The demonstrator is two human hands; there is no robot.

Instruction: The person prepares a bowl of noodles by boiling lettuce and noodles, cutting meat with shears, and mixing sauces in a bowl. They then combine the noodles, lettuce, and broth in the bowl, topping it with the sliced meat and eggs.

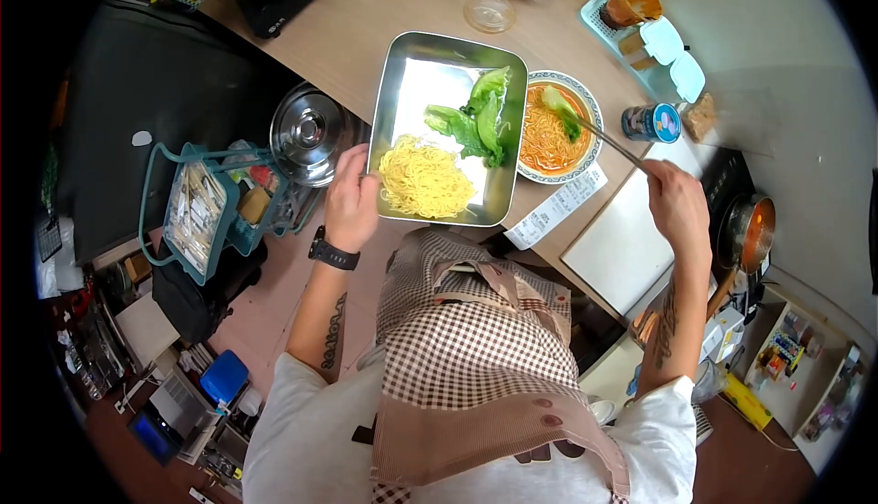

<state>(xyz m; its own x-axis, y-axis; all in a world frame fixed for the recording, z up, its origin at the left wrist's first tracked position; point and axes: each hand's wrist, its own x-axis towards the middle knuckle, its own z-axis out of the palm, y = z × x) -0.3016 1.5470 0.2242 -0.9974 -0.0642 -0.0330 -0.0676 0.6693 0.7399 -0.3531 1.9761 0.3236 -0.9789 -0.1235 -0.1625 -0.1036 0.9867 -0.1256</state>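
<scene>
My left hand (pixel 352 200) grips the near left side of a rectangular metal tray (pixel 393 83), tilted a little. Inside the tray lie a heap of yellow noodles (pixel 425 179) and several green lettuce leaves (pixel 480 120). My right hand (pixel 677 200) is closed around a long slim metal utensil (pixel 615 144); its exact kind is hard to make out. The utensil's far end meets a green leaf (pixel 560 104) at a patterned bowl (pixel 596 111). Noodles in red-orange broth (pixel 553 143) fill the bowl, whose left edge is partly behind the tray.
A printed receipt (pixel 556 207) lies by the bowl. Right of it stand a blue can (pixel 651 123) and a pan with red liquid (pixel 757 230). A light-blue basket (pixel 599 15) holds containers at the back. A steel lid (pixel 311 129) and a teal cart (pixel 197 211) are left.
</scene>
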